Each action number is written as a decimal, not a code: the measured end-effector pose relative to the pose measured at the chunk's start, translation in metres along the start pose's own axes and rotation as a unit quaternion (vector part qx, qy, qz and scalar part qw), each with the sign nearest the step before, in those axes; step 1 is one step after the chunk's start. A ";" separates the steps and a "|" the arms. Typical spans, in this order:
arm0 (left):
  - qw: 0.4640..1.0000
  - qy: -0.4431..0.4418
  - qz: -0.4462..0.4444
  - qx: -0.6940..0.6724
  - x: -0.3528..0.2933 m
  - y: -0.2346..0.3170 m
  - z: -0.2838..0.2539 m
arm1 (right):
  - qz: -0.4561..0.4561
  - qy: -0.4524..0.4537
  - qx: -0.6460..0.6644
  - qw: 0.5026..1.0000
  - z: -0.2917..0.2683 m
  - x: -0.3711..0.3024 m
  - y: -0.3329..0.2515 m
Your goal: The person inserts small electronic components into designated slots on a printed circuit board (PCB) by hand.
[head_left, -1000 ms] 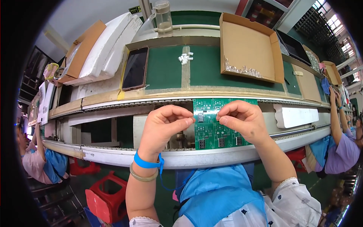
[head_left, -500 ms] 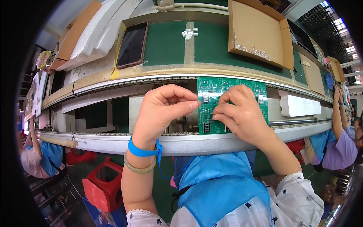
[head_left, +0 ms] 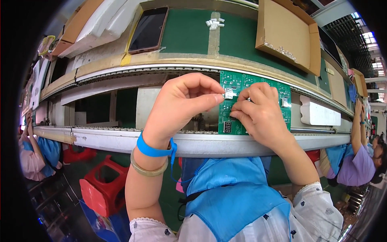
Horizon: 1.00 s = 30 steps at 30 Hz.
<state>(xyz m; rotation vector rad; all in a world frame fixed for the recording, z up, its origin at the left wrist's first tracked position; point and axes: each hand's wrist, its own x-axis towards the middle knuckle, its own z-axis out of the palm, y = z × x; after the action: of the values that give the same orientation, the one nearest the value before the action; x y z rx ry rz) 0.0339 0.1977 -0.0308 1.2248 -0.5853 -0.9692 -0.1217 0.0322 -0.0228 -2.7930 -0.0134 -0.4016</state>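
Observation:
A green circuit board (head_left: 225, 111) lies across the conveyor rails in front of me. It carries a dark digit display (head_left: 227, 127) near its front left corner and another display (head_left: 284, 101) at its right side. My left hand (head_left: 181, 101) is at the board's left edge, thumb and forefinger pinched beside a pale, shiny component (head_left: 230, 93). Over the middle of the board is my right hand (head_left: 262, 109), closed, thumb and forefinger together low over the surface. Whatever either pinch holds is too small or hidden. A blue wrist strap with a cord circles my left wrist.
Beyond the rail, a green bench holds a phone (head_left: 149, 30), several small white parts (head_left: 215, 24) and a cardboard tray (head_left: 288, 32) with clear pieces. A white foam block (head_left: 320, 111) sits right of the board. Red stool (head_left: 105, 185) at lower left; co-workers at both sides.
The view has shifted, so the bench and board sit higher and slightly further right. Both hands keep their pinched poses, the left one still by the board's left edge.

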 end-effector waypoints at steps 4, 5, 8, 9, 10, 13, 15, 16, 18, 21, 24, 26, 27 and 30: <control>1.000 -0.007 0.005 -0.017 0.000 -0.001 0.000 | 0.001 0.005 -0.037 0.999 0.001 0.001 -0.005; 1.000 -0.012 0.001 -0.022 0.000 -0.001 0.000 | 0.000 0.005 -0.037 0.999 0.002 0.002 -0.007; 1.000 -0.006 0.006 -0.030 -0.001 -0.001 0.000 | -0.014 0.018 -0.056 0.998 0.003 0.003 -0.012; 1.000 -0.007 0.007 -0.030 -0.001 -0.001 0.000 | -0.012 0.017 -0.067 0.998 0.003 0.003 -0.014; 0.999 -0.008 0.004 -0.030 -0.001 0.000 -0.001 | -0.009 0.017 -0.078 0.997 0.003 0.003 -0.015; 1.000 -0.005 -0.007 -0.025 -0.001 0.001 0.000 | -0.010 0.018 -0.082 0.996 0.005 0.003 -0.016; 1.000 -0.003 -0.014 -0.020 -0.001 0.002 0.001 | -0.001 0.011 -0.073 0.997 0.003 0.002 -0.016; 1.000 -0.002 -0.020 -0.020 -0.001 0.002 0.002 | 0.007 0.004 -0.063 0.998 0.002 0.002 -0.015; 1.000 -0.002 -0.025 -0.018 -0.001 0.003 0.002 | 0.019 0.006 -0.046 0.999 -0.001 0.002 -0.011; 1.000 -0.002 -0.028 -0.007 0.000 0.001 0.001 | 0.046 0.029 -0.021 0.998 -0.006 -0.001 -0.002; 1.000 0.000 -0.030 0.008 0.000 -0.002 0.000 | 0.060 0.069 -0.007 0.996 -0.008 -0.006 0.010; 0.999 -0.011 -0.011 0.030 0.000 -0.003 -0.001 | 0.068 0.090 -0.011 0.994 -0.009 -0.010 0.017; 0.999 -0.013 -0.012 0.033 0.000 -0.003 0.000 | 0.071 0.094 -0.010 0.993 -0.009 -0.011 0.019; 0.999 -0.007 -0.015 0.043 0.000 -0.001 0.003 | 0.082 0.114 -0.016 0.990 -0.007 -0.013 0.023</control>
<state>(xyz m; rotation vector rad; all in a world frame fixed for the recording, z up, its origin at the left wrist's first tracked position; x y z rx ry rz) 0.0310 0.1963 -0.0311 1.3075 -0.6258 -0.9871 -0.1351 0.0081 -0.0270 -2.7359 0.2755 -0.6808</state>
